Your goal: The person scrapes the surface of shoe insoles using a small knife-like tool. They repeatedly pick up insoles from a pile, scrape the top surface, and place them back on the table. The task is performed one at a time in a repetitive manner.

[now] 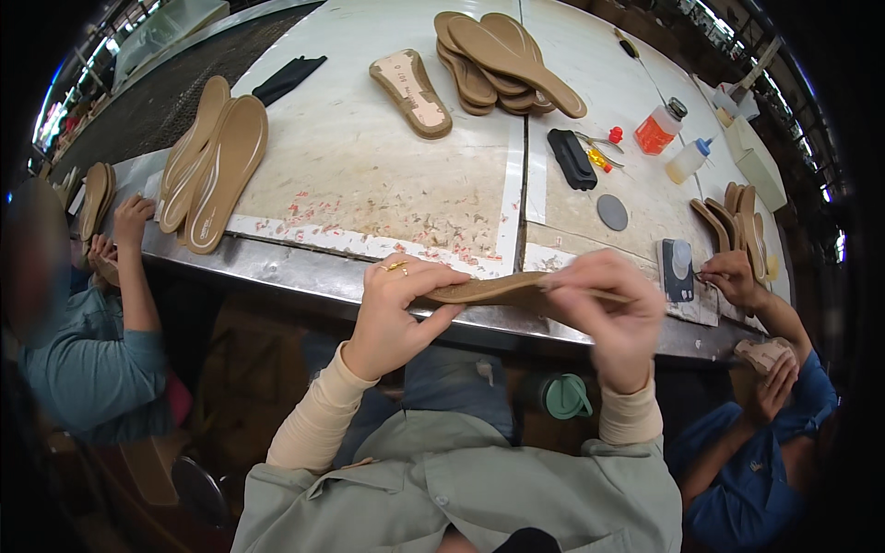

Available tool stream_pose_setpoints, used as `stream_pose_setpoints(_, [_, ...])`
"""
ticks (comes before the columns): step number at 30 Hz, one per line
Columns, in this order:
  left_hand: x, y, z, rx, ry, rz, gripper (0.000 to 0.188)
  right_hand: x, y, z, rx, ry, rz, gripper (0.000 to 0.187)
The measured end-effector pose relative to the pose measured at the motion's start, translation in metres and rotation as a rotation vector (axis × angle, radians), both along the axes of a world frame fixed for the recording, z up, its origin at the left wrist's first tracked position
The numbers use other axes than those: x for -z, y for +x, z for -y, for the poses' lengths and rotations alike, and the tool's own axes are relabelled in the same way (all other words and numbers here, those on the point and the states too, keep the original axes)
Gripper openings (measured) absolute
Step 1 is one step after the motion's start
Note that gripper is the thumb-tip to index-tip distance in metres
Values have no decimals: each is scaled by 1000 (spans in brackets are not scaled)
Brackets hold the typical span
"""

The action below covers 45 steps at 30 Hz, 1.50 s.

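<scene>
insole (490, 290) near edge (304, 270), wide tabletop (341, 157) beyond

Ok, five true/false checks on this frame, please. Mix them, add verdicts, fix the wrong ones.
1. The left hand grips an insole. True.
2. The black cloth lies right of the insole pile. False: the cloth lies left of the pile.
3. The grey disc lies nearer the wearer than the black case. True.
4. The blue-capped bottle lies on its side. False: the bottle stands upright.
5. The right hand looks blurred. True.
</scene>
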<state>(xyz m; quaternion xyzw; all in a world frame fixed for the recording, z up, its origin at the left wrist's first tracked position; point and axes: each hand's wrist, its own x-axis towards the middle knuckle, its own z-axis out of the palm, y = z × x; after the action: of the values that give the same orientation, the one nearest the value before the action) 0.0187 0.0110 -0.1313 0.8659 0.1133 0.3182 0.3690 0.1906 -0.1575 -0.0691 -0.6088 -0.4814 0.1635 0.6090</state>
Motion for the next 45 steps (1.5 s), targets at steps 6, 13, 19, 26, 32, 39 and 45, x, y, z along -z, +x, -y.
stream_pose_setpoints(6, [5,-4,-2,5,-168,77,34,7,-28,-40,-176,-90,248,6])
stream_pose_setpoints(13, [11,-9,-8,82,-190,152,26,26,-36,-43,-124,-67,341,5])
stream_pose_setpoints(19, [14,-8,-9,103,-240,200,25,30,-39,-43,-113,-39,388,6])
stream_pose_setpoints(26, [10,-9,-11,129,-295,148,24,32,-40,-43,-115,-36,411,8])
stream_pose_setpoints(32, [16,-10,-11,128,-324,145,23,34,-39,-42,-143,1,537,13])
stream_pose_setpoints(39, [12,-13,-8,140,-320,95,22,31,-33,-36,-220,-15,505,16])
stream_pose_setpoints(45, [17,-17,-1,119,-253,101,19,31,-37,-28,-231,-40,485,16])
